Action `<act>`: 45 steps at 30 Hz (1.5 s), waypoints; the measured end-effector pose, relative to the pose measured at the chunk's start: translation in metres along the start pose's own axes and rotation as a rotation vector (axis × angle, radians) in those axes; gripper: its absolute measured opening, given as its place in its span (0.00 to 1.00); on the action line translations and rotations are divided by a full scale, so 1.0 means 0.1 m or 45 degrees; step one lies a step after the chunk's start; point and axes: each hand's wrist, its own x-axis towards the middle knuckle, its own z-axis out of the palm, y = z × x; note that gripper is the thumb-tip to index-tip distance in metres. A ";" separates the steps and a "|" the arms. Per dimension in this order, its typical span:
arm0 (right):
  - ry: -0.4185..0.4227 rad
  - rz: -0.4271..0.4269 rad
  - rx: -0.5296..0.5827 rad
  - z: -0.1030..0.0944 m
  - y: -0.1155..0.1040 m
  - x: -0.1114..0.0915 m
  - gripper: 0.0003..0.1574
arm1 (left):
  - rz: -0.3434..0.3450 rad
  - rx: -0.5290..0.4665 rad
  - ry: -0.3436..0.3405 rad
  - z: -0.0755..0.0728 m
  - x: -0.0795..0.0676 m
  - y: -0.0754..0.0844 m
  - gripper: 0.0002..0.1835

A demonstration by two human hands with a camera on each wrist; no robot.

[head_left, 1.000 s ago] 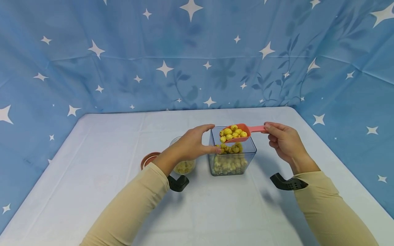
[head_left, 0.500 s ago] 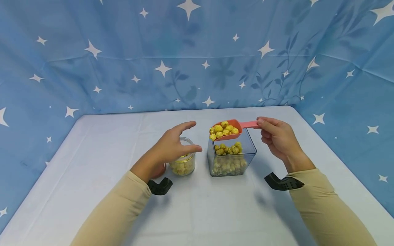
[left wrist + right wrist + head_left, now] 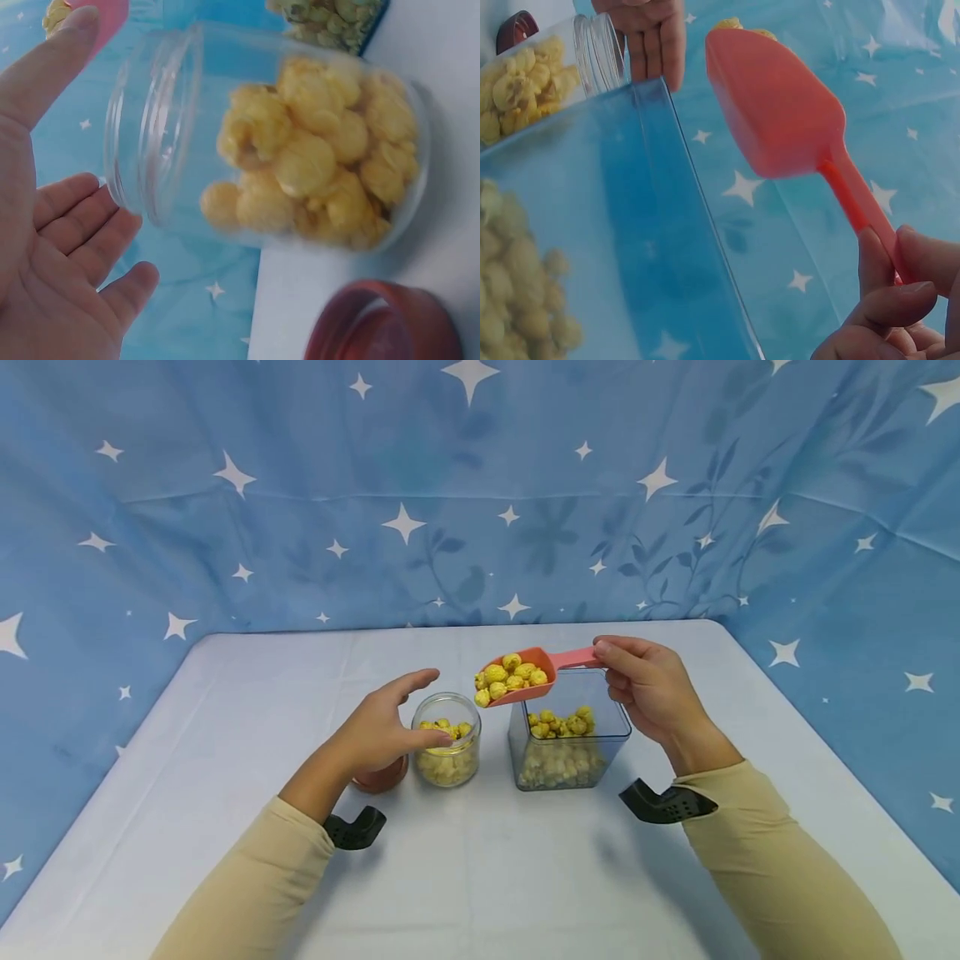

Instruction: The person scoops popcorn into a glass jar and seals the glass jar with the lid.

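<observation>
Between thumb and fingers my right hand [image 3: 651,692] grips the handle of a pink-red scoop [image 3: 776,105]. Yellow popcorn [image 3: 513,677] fills the scoop, which is held level above and between the two containers. My left hand [image 3: 378,727] is spread with thumb and fingers apart, beside the mouth of a round glass jar [image 3: 447,768]. The jar stands upright, partly filled with popcorn, as the left wrist view [image 3: 307,142] also shows. To its right is a clear square container [image 3: 567,768], about half full of popcorn.
A reddish-brown round lid [image 3: 382,777] lies left of the jar, partly hidden behind my left hand and wrist. A white cloth [image 3: 480,877] covers the table. Behind it hangs a blue curtain [image 3: 300,527] with white stars.
My left hand has left the square container's rim and moved left to the jar. My right hand has carried the loaded scoop left from over the square container toward the jar.
</observation>
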 end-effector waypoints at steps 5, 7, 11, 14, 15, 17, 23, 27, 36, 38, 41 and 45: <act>0.018 0.005 -0.137 0.09 -0.01 0.03 0.08 | -0.039 0.015 -0.043 0.01 -0.01 -0.06 0.51; 0.026 0.006 -0.230 0.13 -0.03 0.03 0.12 | -0.044 0.002 -0.056 0.03 -0.02 -0.08 0.51; 0.023 0.015 -0.386 0.20 -0.05 0.04 0.24 | -0.052 -0.018 -0.072 0.06 -0.02 -0.10 0.50; 0.020 0.017 -0.438 0.24 -0.06 0.05 0.26 | -0.069 -0.011 -0.074 0.07 -0.02 -0.11 0.49; 0.023 0.018 -0.454 0.25 -0.06 0.05 0.26 | -0.075 -0.007 -0.072 0.08 -0.02 -0.11 0.49; 0.028 0.016 -0.482 0.27 -0.06 0.05 0.25 | -0.085 0.000 -0.069 0.09 -0.02 -0.11 0.50; 0.035 0.021 -0.550 0.29 -0.07 0.05 0.25 | -0.080 0.003 -0.065 0.09 -0.02 -0.11 0.50; 0.041 0.020 -0.581 0.30 -0.08 0.04 0.25 | -0.081 0.004 -0.064 0.09 -0.03 -0.11 0.49; 0.031 0.004 -0.554 0.32 -0.10 0.05 0.24 | -0.064 0.007 -0.049 0.09 -0.04 -0.12 0.48; 0.032 0.002 -0.557 0.32 -0.10 0.05 0.25 | -0.064 0.003 -0.043 0.09 -0.05 -0.12 0.48; 0.032 -0.001 -0.561 0.32 -0.10 0.05 0.25 | -0.067 -0.002 -0.036 0.09 -0.05 -0.12 0.48; 0.031 0.000 -0.568 0.32 -0.09 0.05 0.25 | -0.069 -0.005 -0.033 0.09 -0.05 -0.12 0.48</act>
